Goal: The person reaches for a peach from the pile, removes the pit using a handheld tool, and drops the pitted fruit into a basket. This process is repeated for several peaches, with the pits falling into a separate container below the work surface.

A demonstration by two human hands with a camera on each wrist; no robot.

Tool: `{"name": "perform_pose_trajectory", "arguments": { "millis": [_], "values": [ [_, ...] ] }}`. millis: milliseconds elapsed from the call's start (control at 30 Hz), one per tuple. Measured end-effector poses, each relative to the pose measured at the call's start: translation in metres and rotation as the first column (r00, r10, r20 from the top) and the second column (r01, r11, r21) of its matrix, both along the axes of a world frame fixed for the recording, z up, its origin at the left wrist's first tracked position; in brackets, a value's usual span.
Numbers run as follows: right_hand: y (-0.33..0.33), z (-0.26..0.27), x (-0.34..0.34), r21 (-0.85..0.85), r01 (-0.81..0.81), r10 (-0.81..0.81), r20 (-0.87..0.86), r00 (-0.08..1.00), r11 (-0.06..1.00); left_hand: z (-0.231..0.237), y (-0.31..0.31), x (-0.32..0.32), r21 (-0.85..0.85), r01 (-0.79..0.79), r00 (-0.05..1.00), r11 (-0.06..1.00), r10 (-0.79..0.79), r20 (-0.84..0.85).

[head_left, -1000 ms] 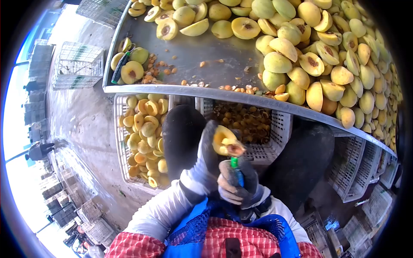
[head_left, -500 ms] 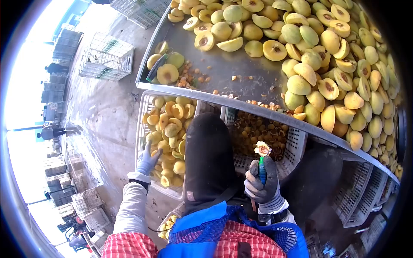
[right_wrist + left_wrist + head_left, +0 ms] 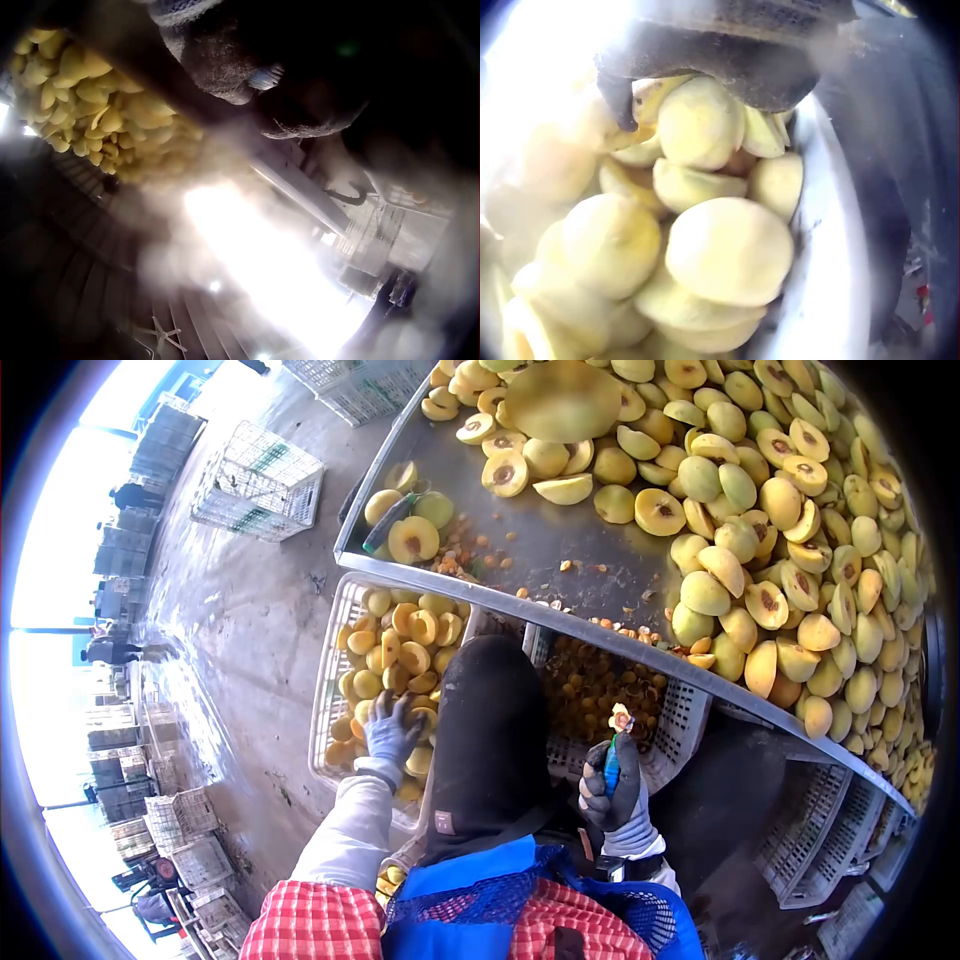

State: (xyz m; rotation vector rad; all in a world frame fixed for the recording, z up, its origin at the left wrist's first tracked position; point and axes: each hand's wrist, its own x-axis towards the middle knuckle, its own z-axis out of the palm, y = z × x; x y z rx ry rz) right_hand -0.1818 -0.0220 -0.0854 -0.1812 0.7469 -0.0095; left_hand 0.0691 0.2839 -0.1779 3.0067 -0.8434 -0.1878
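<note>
My gloved left hand (image 3: 390,730) rests with spread fingers on yellow peach halves (image 3: 420,625) in a white crate (image 3: 322,725) to the left of my knee. Seen from the left wrist, its dark gloved fingers (image 3: 772,75) lie over the pitted halves (image 3: 727,251). My gloved right hand (image 3: 615,805) grips a small tool with a green-and-blue handle (image 3: 611,765), pointing upward. A scrap of peach flesh and pit (image 3: 621,717) sits at the tool's tip, and its blade is hidden. The right wrist view shows dark gloved fingers (image 3: 225,67) around the handle.
A metal table (image 3: 560,615) ahead bears a heap of halved peaches (image 3: 800,600), loose pits (image 3: 465,555) and a dark-handled tool (image 3: 390,523). Under its edge stands a crate of pits (image 3: 600,690). A large blurred yellow oval (image 3: 563,400) overlaps the heap. More crates (image 3: 260,480) stand on the floor.
My left hand held a peach half at the tool, then moved left to the crate without it; now it lies further over the peaches there. My right hand keeps the tool.
</note>
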Motion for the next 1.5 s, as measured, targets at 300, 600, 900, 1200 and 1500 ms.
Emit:
{"name": "perform_pose_trajectory", "arguments": {
  "millis": [300,600,900,1200,1500],
  "values": [
    [-0.002,0.007,-0.006,0.064,-0.007,0.011,-0.071,0.997,0.998,0.029,0.037,0.030,0.032,-0.341,0.934,0.940,0.343,-0.098],
    [-0.012,0.028,-0.008,-0.094,0.016,-0.018,-0.023,1.000,0.995,0.215,-0.376,-0.072,-0.392,0.565,0.774,0.726,-0.631,-0.053],
    [-0.023,0.024,-0.021,-0.041,0.129,-0.127,0.041,0.991,0.991,0.179,-0.468,-0.047,0.030,0.819,0.573,0.573,-0.814,-0.094],
    [-0.043,0.069,-0.024,-0.940,-0.034,-0.106,-0.074,0.992,0.341,0.191,-0.324,-0.113,-0.757,-0.127,0.635,0.641,-0.534,-0.559],
    [-0.017,0.010,-0.026,-0.835,0.122,-0.130,0.061,0.990,0.537,0.185,-0.271,-0.138,-0.674,-0.559,0.480,0.483,-0.474,-0.738]
  ]
}}
